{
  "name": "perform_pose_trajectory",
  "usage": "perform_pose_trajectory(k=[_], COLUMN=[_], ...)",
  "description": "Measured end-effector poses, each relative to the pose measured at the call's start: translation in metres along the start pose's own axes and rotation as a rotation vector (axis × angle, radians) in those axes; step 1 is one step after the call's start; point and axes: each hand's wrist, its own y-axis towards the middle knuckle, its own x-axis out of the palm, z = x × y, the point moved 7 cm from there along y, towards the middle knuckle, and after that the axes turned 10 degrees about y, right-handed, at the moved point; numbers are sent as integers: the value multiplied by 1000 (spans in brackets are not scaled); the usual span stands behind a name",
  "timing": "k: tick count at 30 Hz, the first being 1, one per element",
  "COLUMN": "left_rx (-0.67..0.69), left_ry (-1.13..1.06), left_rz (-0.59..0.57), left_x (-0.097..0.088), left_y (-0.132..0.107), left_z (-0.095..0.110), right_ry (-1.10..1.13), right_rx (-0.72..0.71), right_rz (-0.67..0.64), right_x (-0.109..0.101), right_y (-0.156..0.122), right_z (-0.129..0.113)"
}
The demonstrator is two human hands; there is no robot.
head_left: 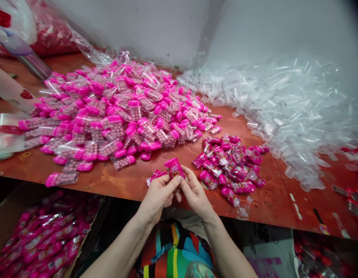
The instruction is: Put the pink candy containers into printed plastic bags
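Observation:
Over the table's front edge, my left hand (pixel 163 190) and my right hand (pixel 195 192) come together, both closed on one pink printed packet (pixel 174 167). My fingers cover its lower end. Just behind my left hand, another pink wrapper (pixel 157 174) lies partly hidden. To the right sits a small heap of pink wrapped packets (pixel 236 164). Beyond my hands spreads a large pile of clear candy containers (pixel 115 129) with pink caps and small pink balls inside.
Clear plastic cases (pixel 271 100) cover the back right of the reddish table (pixel 271 200). Below at left, a cardboard box (pixel 90 231) holds many pink packets. A tumbler (pixel 34 61) and a clear tape-banded container (pixel 7 133) stand at left. A cutter (pixel 320 221) lies at right.

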Motion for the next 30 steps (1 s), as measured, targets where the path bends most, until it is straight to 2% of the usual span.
perform_pose_trajectory(k=[3, 7, 9, 11, 12, 13, 14, 16, 17, 19, 21, 24, 27, 30], left_rx=[-3, 6, -9, -25, -25, -19, -14, 1, 19, 45, 54, 53, 67, 138], left_ry=[13, -5, 49, 117, 133, 149, 163, 172, 180, 179, 167, 168, 128, 69], left_rz=[1, -67, -71, -52, -8, 40, 102, 237, 277, 327, 326, 304, 327, 315], left_x=[8, 30, 32, 24, 14, 3, -10, -35, -43, -54, -57, -57, -57, -53], left_y=[1, -8, -17, -25, -28, -29, -30, -28, -26, -22, -19, -18, -20, -20], left_z=[-3, -5, -8, -12, -13, -14, -15, -17, -17, -19, -21, -25, -23, -12], right_ry=[-2, 8, -38, -200, -322, -460, -601, -850, -944, -1051, -1068, -981, -819, -736], right_rx=[-4, -5, -107, -234, -277, -302, -313, -309, -305, -297, -293, -291, -306, -340], right_rz=[39, 166, 282, 430, 465, 444, 372, 109, 26, -10, 47, 103, 132, 105], right_x=[-8, -42, -65, -80, -80, -73, -60, -24, -9, 7, 9, 3, -2, 3], right_y=[1, 0, -3, -10, -12, -13, -12, -7, -6, -3, 0, 0, -2, -3], right_z=[0, -10, -26, -41, -45, -45, -41, -21, -9, 9, 19, 22, 13, 0])
